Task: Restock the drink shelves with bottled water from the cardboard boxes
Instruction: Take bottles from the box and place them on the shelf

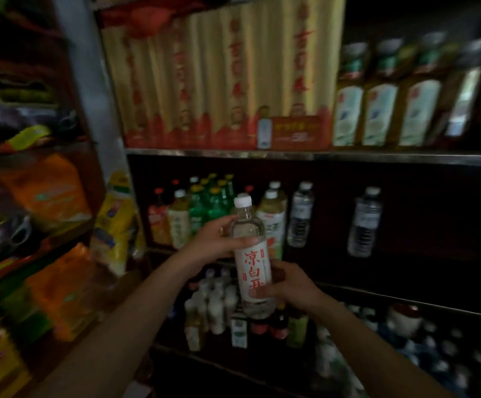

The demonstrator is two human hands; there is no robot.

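Both hands are gripping the water bottle (252, 254) upright, left hand (215, 239) up near the neck, right hand (286, 285) lower, with the middle shelf (405, 294) sitting just behind it.

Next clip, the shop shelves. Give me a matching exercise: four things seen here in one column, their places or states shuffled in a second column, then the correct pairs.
Things
1. white-capped bottle with red characters
2. two clear water bottles
3. oil bottles with white labels
4. yellow boxes with red characters

Places or states
A. top shelf, right part
B. held upright by the left hand and right hand
C. top shelf, left part
D. standing apart on the middle shelf, right of the coloured drinks

Pairs: 1-B, 2-D, 3-A, 4-C
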